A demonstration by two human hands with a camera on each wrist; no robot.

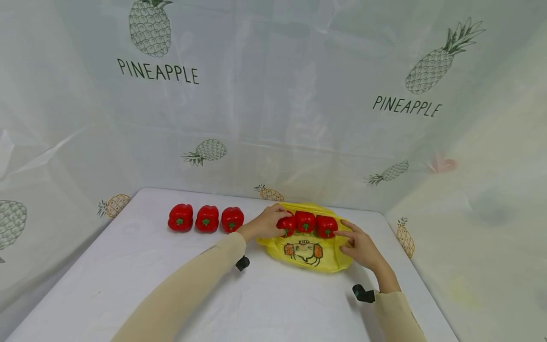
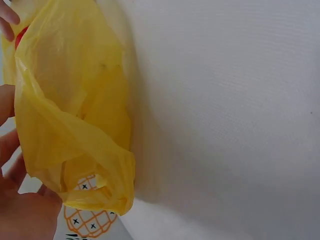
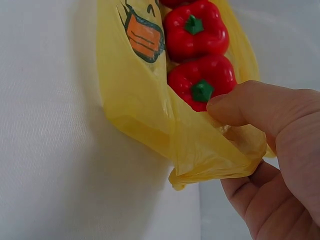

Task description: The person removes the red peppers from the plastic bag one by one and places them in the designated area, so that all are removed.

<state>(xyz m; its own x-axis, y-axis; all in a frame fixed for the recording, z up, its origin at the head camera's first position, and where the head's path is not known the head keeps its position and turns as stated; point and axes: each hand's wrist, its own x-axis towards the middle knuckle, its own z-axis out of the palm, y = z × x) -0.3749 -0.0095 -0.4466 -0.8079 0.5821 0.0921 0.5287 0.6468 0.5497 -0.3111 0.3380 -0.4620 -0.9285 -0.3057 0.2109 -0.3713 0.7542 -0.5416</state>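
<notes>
In the head view, three glossy red bell peppers (image 1: 305,221) sit in a thin yellow plastic bag (image 1: 279,254), left hand (image 1: 267,222) at one end. From the left wrist, I can't tell whether that grip pinches; at the right wrist, the right hand (image 3: 295,150) spreads about the other end.

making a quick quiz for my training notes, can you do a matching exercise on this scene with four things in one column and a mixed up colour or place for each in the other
Things
1. left hand
2. right hand
3. pepper stems
4. bag

Colours and places
A. green
B. at the bag's end farther from the three loose peppers
C. yellow, with a drawing on it
D. at the bag's end nearer the three loose peppers

Right pairs: 1-D, 2-B, 3-A, 4-C
</notes>
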